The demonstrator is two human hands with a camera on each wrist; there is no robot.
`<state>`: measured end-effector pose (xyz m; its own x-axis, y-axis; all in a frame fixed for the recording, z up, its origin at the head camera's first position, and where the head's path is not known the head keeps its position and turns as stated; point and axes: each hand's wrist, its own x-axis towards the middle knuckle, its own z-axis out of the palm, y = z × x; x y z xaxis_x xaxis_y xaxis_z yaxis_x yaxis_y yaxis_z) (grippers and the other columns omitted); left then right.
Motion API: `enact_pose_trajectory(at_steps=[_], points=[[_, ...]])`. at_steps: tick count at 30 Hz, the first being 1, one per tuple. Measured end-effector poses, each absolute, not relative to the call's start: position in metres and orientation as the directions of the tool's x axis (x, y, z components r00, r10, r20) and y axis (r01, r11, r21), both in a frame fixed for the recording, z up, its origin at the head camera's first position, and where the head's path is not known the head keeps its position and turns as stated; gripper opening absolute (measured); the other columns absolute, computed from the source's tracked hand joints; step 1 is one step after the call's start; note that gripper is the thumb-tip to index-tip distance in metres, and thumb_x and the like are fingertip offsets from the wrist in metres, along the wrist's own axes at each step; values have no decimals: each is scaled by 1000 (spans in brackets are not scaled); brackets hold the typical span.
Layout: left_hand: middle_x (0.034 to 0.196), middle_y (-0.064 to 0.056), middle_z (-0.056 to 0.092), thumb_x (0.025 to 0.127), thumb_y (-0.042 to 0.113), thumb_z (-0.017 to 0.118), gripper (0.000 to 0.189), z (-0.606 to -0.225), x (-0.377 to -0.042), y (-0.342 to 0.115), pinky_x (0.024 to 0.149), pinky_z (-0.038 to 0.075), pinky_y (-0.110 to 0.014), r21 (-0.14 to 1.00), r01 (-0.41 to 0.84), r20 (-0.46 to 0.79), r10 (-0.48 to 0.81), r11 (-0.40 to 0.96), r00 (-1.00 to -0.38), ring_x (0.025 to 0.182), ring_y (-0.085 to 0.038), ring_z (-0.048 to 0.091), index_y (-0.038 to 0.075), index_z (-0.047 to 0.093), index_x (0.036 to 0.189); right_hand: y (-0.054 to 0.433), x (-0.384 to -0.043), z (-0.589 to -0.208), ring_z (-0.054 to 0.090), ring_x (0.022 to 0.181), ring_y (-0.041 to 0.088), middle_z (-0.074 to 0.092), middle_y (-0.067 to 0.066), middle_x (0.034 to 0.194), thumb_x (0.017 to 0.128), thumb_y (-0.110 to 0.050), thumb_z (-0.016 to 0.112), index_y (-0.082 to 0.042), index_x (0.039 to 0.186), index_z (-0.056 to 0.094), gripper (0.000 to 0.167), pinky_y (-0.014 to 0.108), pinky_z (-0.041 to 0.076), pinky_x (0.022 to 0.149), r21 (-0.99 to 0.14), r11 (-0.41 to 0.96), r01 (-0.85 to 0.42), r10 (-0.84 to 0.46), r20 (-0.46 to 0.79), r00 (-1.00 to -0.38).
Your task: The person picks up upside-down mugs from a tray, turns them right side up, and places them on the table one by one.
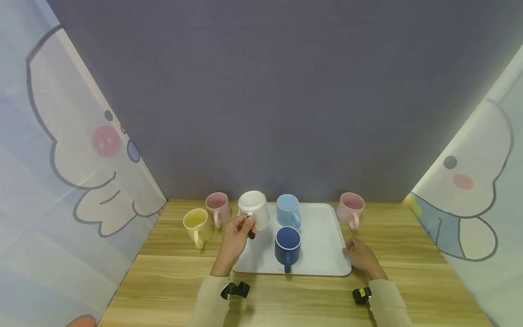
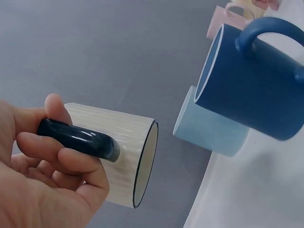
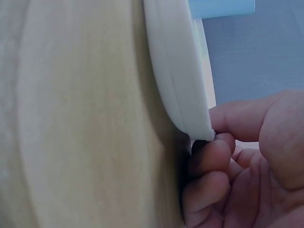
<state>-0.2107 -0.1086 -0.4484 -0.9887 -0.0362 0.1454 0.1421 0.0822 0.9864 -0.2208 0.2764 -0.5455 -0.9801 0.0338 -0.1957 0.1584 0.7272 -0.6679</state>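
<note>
My left hand (image 1: 237,237) grips the dark handle of a white ribbed mug (image 2: 128,137), fingers curled around it. In the head view that mug overlaps the rear left corner of the white tray (image 1: 323,240). At the tray's right edge, my right hand (image 1: 360,254) pinches the rim, the thumb above and curled fingers below in the right wrist view. On the tray stand a light blue mug (image 1: 288,209) at the back and a dark blue mug (image 1: 288,247) nearer the front, its handle toward me.
Left of the tray stand a yellow mug (image 1: 198,225) and a pink mug (image 1: 218,208) on the wooden table (image 1: 302,299). Another pink mug (image 1: 350,209) stands just right of the tray. A grey panel (image 1: 265,100) rises behind the table, with printed curtains on both sides.
</note>
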Motion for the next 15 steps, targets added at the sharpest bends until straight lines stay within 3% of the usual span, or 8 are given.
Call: enact_pose_trajectory(at_steps=[4,7,12,15], points=[[72,2,60,106,14,55,28,-450,-210,-107,68,47,-21,992,115,115,-10,-47,-993,70,-9,56,-7,60,89,276,-221,-546,54,82,25,57,10,89,98,-15,56,1,106,55,18,32,41,66,-665,730,158,34,-195,-980],[74,3,59,108,13,51,25,-451,-208,-106,70,50,-20,976,81,88,28,-204,-996,73,-9,57,0,57,88,277,-221,-546,54,83,25,57,10,89,98,-15,56,1,106,55,18,32,42,67,-667,729,157,34,-193,-981],[80,5,57,110,17,44,25,-457,-203,-102,71,47,-18,888,-4,53,110,-460,-993,72,-4,51,13,55,88,276,-221,-545,55,84,26,58,11,90,98,-15,57,1,106,55,18,32,42,67,-668,727,159,37,-193,-981],[84,7,55,111,20,42,26,-462,-202,-100,72,45,-17,820,-29,66,144,-572,-987,70,-2,46,15,55,89,276,-221,-544,55,84,26,58,11,91,97,-15,57,2,107,55,19,32,41,67,-666,731,152,31,-189,-981]])
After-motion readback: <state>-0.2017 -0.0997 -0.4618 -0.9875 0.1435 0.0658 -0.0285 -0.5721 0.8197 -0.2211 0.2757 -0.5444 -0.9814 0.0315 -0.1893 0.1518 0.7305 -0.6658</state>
